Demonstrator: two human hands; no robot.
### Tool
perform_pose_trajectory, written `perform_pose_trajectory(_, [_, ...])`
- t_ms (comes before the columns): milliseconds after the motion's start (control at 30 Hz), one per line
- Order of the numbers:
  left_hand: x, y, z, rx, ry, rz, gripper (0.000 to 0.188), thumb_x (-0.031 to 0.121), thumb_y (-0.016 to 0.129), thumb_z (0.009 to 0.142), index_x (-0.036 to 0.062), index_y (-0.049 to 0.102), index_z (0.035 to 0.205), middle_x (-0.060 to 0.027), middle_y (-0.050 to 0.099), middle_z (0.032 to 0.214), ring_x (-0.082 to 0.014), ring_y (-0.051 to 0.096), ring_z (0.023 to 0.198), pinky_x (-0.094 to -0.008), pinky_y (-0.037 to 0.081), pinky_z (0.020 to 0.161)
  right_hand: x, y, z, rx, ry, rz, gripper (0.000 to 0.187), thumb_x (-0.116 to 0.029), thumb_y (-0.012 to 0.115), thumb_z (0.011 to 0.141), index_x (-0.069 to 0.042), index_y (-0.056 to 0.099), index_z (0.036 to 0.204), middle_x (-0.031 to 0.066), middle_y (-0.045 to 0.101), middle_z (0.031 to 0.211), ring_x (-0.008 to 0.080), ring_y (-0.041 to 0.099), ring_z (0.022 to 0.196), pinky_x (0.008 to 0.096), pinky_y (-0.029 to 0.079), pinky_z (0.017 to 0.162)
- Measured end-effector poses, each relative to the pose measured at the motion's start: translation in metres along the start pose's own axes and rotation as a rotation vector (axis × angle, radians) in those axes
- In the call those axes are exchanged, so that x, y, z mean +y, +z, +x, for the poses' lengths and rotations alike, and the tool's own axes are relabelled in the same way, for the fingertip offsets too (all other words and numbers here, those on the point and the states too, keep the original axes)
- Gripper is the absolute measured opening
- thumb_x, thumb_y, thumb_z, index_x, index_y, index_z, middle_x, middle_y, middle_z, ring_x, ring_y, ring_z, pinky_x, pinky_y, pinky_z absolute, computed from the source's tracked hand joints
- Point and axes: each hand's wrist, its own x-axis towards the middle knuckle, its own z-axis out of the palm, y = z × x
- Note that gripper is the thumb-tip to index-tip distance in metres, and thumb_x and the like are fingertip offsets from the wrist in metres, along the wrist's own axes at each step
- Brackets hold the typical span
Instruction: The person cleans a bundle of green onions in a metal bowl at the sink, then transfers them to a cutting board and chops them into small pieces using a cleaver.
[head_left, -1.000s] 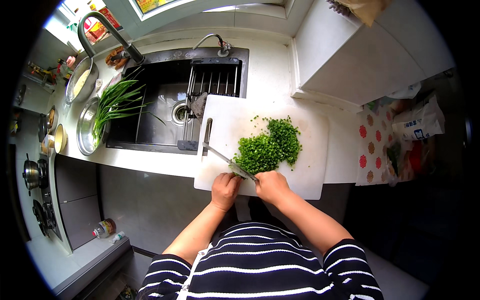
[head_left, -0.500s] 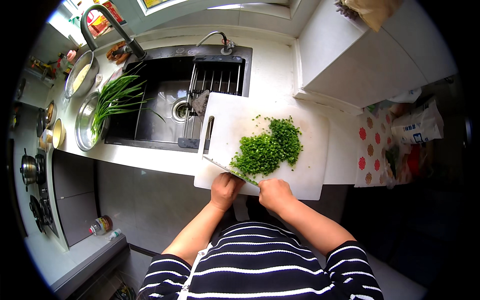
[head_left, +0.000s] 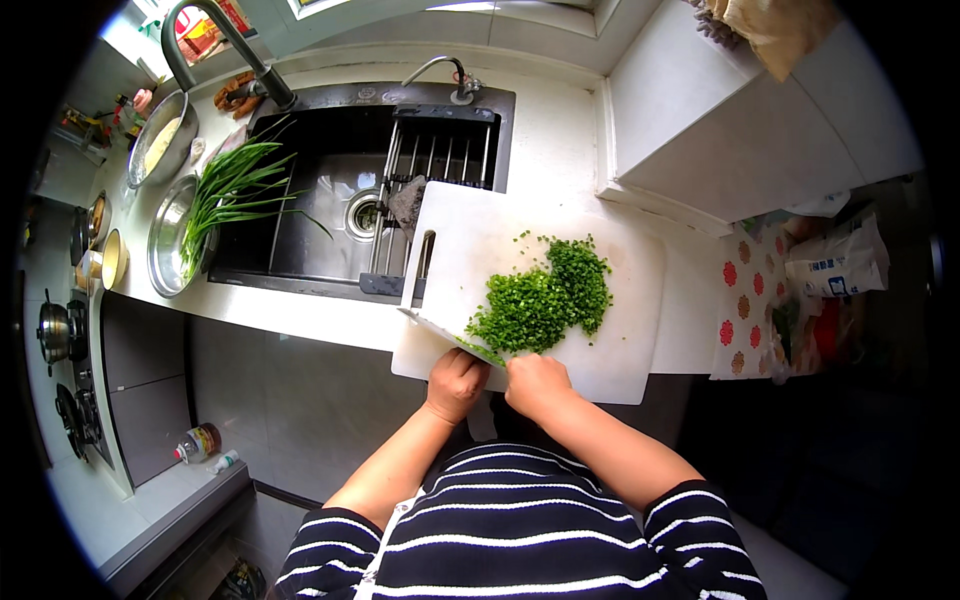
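In my right hand (head_left: 538, 386) is the handle of a kitchen knife (head_left: 436, 330), its blade slanting toward the far left over the near edge of a white cutting board (head_left: 452, 240). Green bits cling along the blade. Just left of it, my left hand (head_left: 457, 384) is closed, fingers curled under close to the blade; what they hold is hidden. A heap of finely chopped greens (head_left: 530, 308), apparently chives, lies on the board beyond the knife.
Left of the board is a black sink (head_left: 325, 255) with a metal rack (head_left: 430, 150) across it. Long green stalks (head_left: 235, 195) hang over the sink from a steel bowl (head_left: 168, 250). A tall cabinet (head_left: 720, 130) rises at far right. A flowered cloth (head_left: 735, 300) lies beside it.
My right hand has shifted slightly left with the knife, nearer my left hand. The heap of greens looks the same. The whole view has moved a little.
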Motion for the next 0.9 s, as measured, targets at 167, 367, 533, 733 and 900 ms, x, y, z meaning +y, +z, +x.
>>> perform_pose_trajectory(167, [0.000, -0.003, 0.004, -0.018, 0.016, -0.044, 0.009, 0.002, 0.068, 0.069, 0.0063, 0.063, 0.074, -0.0062, 0.060, 0.079, -0.0252, 0.059, 0.070, -0.0342, 0.050, 0.059, 0.005, 0.000, 0.019, 0.025, 0.002, 0.092, 0.018, -0.012, 0.058, 0.075, -0.006, 0.071, 0.086, 0.0207, 0.068, 0.084, 0.0387, 0.067, 0.083, 0.0462, 0.054, 0.077])
perform_pose_trajectory(367, [-0.001, 0.003, 0.015, -0.035, 0.044, -0.033, 0.009, 0.003, 0.069, 0.070, 0.0046, 0.063, 0.077, -0.0073, 0.060, 0.082, -0.0258, 0.060, 0.073, -0.0346, 0.051, 0.062, 0.033, -0.007, 0.013, 0.166, 0.047, 0.183, 0.016, -0.015, 0.056, 0.079, -0.009, 0.070, 0.081, 0.0190, 0.067, 0.078, 0.0386, 0.066, 0.077, 0.0473, 0.054, 0.073])
perform_pose_trajectory(533, [-0.002, 0.006, 0.014, -0.042, 0.056, -0.026, 0.008, 0.003, 0.069, 0.071, 0.0046, 0.063, 0.077, -0.0067, 0.060, 0.081, -0.0248, 0.060, 0.073, -0.0339, 0.052, 0.062, 0.031, -0.009, -0.011, 0.170, -0.011, 0.120, 0.017, -0.013, 0.055, 0.078, -0.007, 0.070, 0.081, 0.0206, 0.067, 0.075, 0.0399, 0.066, 0.073, 0.0479, 0.054, 0.071])
perform_pose_trajectory(733, [0.000, 0.006, 0.017, -0.016, 0.062, -0.024, 0.009, 0.002, 0.069, 0.070, 0.0056, 0.065, 0.077, -0.0053, 0.061, 0.080, -0.0235, 0.060, 0.072, -0.0329, 0.052, 0.062, 0.032, -0.009, -0.016, 0.094, 0.003, 0.049, 0.018, -0.010, 0.054, 0.075, -0.004, 0.070, 0.082, 0.0217, 0.067, 0.077, 0.0398, 0.067, 0.076, 0.0472, 0.054, 0.073])
perform_pose_trajectory(900, [0.000, 0.005, 0.016, -0.002, 0.052, -0.031, 0.009, 0.002, 0.068, 0.070, 0.0060, 0.064, 0.077, -0.0048, 0.061, 0.079, -0.0230, 0.060, 0.070, -0.0326, 0.051, 0.060, 0.025, -0.013, -0.008, -0.010, 0.028, 0.016, 0.018, -0.008, 0.057, 0.073, -0.002, 0.070, 0.084, 0.0230, 0.068, 0.084, 0.0394, 0.067, 0.082, 0.0463, 0.054, 0.076])
